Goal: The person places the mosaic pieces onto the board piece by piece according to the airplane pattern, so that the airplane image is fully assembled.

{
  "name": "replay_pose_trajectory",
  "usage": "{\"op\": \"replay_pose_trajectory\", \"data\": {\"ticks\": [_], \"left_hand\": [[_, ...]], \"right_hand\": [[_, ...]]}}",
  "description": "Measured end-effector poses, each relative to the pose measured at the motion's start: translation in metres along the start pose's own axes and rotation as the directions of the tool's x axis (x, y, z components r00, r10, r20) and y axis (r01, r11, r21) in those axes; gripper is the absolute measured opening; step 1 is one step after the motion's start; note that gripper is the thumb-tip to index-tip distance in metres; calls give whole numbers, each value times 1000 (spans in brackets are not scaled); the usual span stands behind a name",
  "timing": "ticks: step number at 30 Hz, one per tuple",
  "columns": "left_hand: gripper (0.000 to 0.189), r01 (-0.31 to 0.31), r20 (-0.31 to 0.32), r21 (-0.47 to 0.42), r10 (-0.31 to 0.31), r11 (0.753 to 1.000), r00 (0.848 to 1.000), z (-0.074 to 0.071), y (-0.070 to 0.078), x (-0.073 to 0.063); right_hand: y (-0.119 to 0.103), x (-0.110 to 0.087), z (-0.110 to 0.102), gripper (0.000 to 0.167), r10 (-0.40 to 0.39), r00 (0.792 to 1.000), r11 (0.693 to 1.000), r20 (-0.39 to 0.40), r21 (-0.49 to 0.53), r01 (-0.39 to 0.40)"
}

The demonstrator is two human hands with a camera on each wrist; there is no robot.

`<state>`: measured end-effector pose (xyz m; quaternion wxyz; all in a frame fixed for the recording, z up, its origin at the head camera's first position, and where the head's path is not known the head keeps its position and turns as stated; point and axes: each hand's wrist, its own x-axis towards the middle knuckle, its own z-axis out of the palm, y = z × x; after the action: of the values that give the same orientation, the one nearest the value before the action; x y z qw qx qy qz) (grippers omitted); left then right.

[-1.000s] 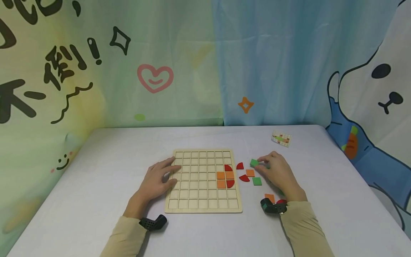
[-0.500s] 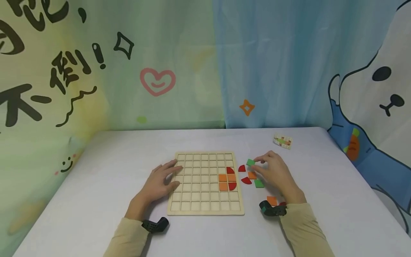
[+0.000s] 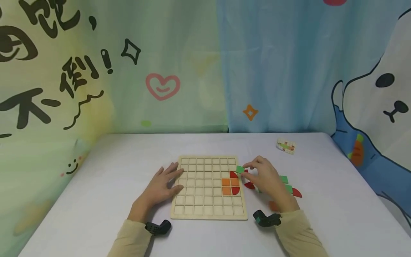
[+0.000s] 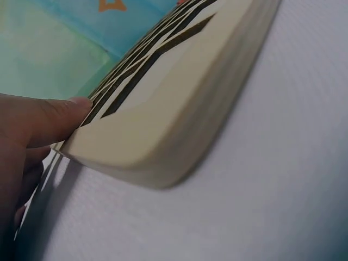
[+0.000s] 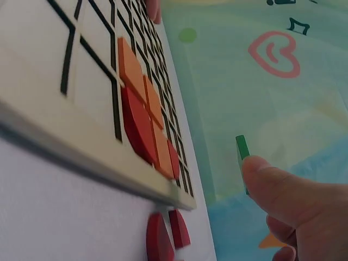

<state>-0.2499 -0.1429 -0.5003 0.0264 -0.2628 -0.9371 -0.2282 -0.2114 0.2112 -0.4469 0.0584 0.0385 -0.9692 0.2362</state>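
Note:
A wooden grid board (image 3: 192,203) lies on the white table, with three orange square tiles (image 3: 226,182) and two red quarter-circle tiles (image 3: 236,191) in cells toward its right edge. Spread along the board's left edge, my left hand (image 3: 159,188) rests with its fingertips on the rim; the left wrist view shows the thumb (image 4: 65,117) on the frame near a corner. My right hand (image 3: 265,179) pinches a green square tile (image 3: 239,169) between thumb and fingers, over the board's upper right edge. In the right wrist view this tile (image 5: 242,148) stands edge-on, raised above the board's surface.
Loose pieces lie right of the board: green squares (image 3: 283,179), a red quarter-circle (image 3: 297,192) and an orange tile (image 3: 274,206), some partly hidden by the right hand and arm. A small patterned card (image 3: 286,146) lies at the back right. A printed curtain (image 3: 186,117) hangs behind.
The right hand has carried the green tile left, from among the loose pieces to the board's right edge. The left hand stays on the board; the head view has shifted slightly.

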Motion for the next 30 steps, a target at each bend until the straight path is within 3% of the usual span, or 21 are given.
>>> {"op": "replay_pose_trajectory", "data": {"ticks": [13, 24, 30], "left_hand": [[61, 27, -11, 2, -27, 1000, 1000, 4, 1, -1], [60, 40, -57, 28, -38, 999, 998, 5, 3, -4], [61, 47, -41, 13, -47, 999, 998, 4, 5, -3]], "right_hand": [[-22, -7, 26, 24, -166, 986, 986, -18, 31, 166], [-31, -10, 39, 25, -183, 983, 982, -28, 36, 184], [-30, -11, 44, 21, -153, 988, 987, -23, 38, 154]]}}
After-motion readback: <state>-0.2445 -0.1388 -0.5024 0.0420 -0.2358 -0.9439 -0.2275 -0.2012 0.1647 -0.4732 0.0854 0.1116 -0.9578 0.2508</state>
